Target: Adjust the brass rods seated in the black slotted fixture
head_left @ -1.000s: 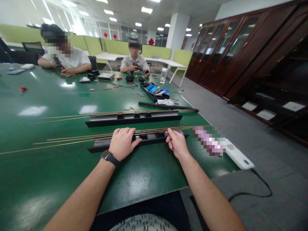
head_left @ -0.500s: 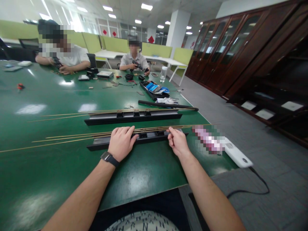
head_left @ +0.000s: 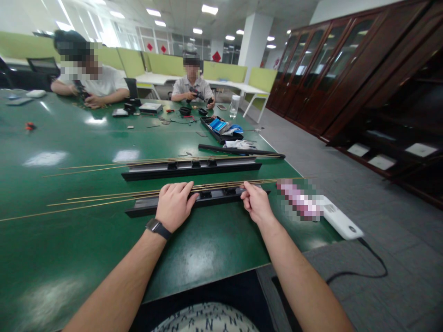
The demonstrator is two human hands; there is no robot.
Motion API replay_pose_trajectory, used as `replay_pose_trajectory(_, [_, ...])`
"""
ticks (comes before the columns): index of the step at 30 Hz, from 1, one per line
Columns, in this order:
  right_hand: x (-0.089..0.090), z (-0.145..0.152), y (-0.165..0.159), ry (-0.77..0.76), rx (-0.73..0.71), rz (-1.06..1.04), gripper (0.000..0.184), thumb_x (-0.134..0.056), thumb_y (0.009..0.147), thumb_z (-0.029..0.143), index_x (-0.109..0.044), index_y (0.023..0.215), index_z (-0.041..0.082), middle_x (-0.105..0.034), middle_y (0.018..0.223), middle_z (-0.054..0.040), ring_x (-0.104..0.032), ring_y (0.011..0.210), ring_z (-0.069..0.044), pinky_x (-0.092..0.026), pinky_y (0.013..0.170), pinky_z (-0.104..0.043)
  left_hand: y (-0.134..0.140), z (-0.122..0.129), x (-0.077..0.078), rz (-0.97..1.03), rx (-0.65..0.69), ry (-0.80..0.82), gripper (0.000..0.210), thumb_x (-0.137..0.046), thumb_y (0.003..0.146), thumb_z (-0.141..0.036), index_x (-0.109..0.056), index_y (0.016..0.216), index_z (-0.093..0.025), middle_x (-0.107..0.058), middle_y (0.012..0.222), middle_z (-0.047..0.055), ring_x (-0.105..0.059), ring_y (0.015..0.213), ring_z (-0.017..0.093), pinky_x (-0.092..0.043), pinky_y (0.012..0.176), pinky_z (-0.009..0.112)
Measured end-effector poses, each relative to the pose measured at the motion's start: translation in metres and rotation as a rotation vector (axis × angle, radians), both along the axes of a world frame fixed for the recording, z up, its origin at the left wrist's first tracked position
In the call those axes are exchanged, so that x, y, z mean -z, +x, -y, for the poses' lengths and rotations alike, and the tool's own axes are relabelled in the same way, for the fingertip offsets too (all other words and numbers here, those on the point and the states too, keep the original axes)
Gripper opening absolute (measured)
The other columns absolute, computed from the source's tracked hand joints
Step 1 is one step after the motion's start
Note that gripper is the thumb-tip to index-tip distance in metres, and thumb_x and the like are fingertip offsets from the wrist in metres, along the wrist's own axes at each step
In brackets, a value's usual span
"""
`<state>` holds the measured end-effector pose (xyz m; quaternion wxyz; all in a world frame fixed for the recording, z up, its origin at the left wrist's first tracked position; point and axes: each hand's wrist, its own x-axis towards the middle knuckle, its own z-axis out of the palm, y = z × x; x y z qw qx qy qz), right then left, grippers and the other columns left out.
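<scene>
At the near right corner of the green worktop (head_left: 187,263), a white corded device (head_left: 341,216), next to something pink (head_left: 299,202), blurred beyond telling. In from the near edge, with a dark watch (head_left: 159,228) at the wrist, resting the left hand (head_left: 176,203) palm-down over thin golden rods (head_left: 218,186) and a black rail (head_left: 221,200) — fingers close together and bent over, thumb spread aside. Cannot tell, with the palm hidden, about any firm hold. Holding the right hand (head_left: 256,203) at the same rods, closer to the right edge — index fingertip and thumb near each other, remaining fingers curled in. Cannot tell whether actually pinching a rod. Rail set roughly in line with the near edge, with the rods along its top and past both ends. Just beyond, a second rail (head_left: 190,172), under more golden rods (head_left: 152,161). Then, toward the right edge, a slim black bar (head_left: 211,148) beside white gloves (head_left: 238,145). Farther back, near the right edge, a black tray (head_left: 216,136) with blue packs (head_left: 218,124) inside, then a clear bottle (head_left: 234,107). At the far edge, one co-worker in a white top (head_left: 107,85) and, farther right, a second co-worker in a pale shirt (head_left: 194,87), each with something dark in hand. Beyond, green partitions (head_left: 221,70) and tall dark-wood cabinets (head_left: 332,55).
</scene>
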<state>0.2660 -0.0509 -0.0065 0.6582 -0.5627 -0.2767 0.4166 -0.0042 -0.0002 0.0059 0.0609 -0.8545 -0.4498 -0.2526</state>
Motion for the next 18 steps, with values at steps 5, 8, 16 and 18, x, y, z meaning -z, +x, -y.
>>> replay_pose_trajectory(5, [0.0011,-0.0014,0.0011,0.016,0.04,-0.03,0.038,-0.078,0.078,0.052,-0.064,0.082,0.017,-0.057,0.049,0.0047,-0.037,0.027,-0.006,-0.019,0.026,-0.017,0.0005,0.0,-0.0002,0.016,0.005,-0.005,0.042,-0.045,0.103,-0.047,-0.064,0.133,-0.024,-0.072,0.123,0.011,-0.064,0.113,0.031,-0.039,0.104,0.049])
replay_pose_trajectory(8, [0.0004,-0.0017,0.001,0.019,0.08,-0.039,0.037,-0.078,0.078,0.051,-0.064,0.081,0.017,-0.056,0.048,0.005,-0.036,0.027,-0.006,-0.018,0.025,-0.018,0.001,0.0,-0.0002,0.011,-0.006,-0.004,0.042,-0.045,0.103,-0.047,-0.064,0.132,-0.024,-0.072,0.123,0.011,-0.064,0.112,0.031,-0.039,0.103,0.048])
replay_pose_trajectory(16, [-0.0027,0.0007,0.0003,-0.015,-0.012,0.008,0.043,-0.081,0.076,0.055,-0.066,0.083,0.014,-0.062,0.052,0.0013,-0.037,0.027,-0.005,-0.017,0.025,-0.017,0.0011,0.0003,0.0007,-0.006,-0.016,0.022,0.041,-0.047,0.103,-0.046,-0.065,0.13,-0.022,-0.073,0.121,0.01,-0.065,0.111,0.03,-0.039,0.102,0.047])
replay_pose_trajectory(18, [-0.0023,0.0007,0.0008,-0.009,-0.01,-0.005,0.043,-0.081,0.075,0.054,-0.066,0.082,0.014,-0.062,0.052,0.0019,-0.037,0.027,-0.005,-0.018,0.025,-0.017,0.0009,0.0002,0.0013,-0.01,-0.014,0.033,0.04,-0.048,0.103,-0.046,-0.066,0.129,-0.021,-0.073,0.12,0.01,-0.065,0.109,0.03,-0.04,0.101,0.047])
